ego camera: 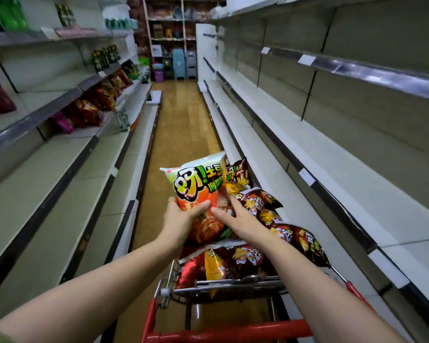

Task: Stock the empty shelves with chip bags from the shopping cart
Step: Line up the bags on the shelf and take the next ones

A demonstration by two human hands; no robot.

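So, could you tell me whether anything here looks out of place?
The shopping cart is heaped above its rim, and one dark chip bag droops over its right side and may slip. The orange chip bag in the left hand looks fine.

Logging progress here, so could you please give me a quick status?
Left hand grips orange chip bag above cart. Right hand open, touching it. No obstruction seen.

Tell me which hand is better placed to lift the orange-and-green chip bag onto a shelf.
Left, probably. The left hand grips the orange-and-green chip bag at its lower edge, thumb across the front; the right hand only lies on it with straight fingers.
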